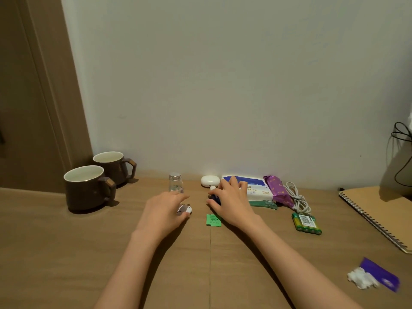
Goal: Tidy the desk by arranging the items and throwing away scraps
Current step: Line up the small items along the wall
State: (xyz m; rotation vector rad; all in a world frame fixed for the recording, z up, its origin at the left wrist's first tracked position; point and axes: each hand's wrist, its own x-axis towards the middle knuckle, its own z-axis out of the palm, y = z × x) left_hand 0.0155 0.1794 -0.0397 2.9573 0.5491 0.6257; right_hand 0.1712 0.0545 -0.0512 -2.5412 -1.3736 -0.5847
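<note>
Head view — brown desk, pale wall

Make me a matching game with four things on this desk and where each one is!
Things:
1. two brown mugs
2. pack of batteries
3. spiral notebook
4. white earbud case

Places:
A. far right edge of the desk
B. back of the desk by the wall, beyond the right hand
C. left side of the desk
D. just in front of the coiled white cable

Pairs: 1-C, 2-D, 3-A, 4-B
</note>
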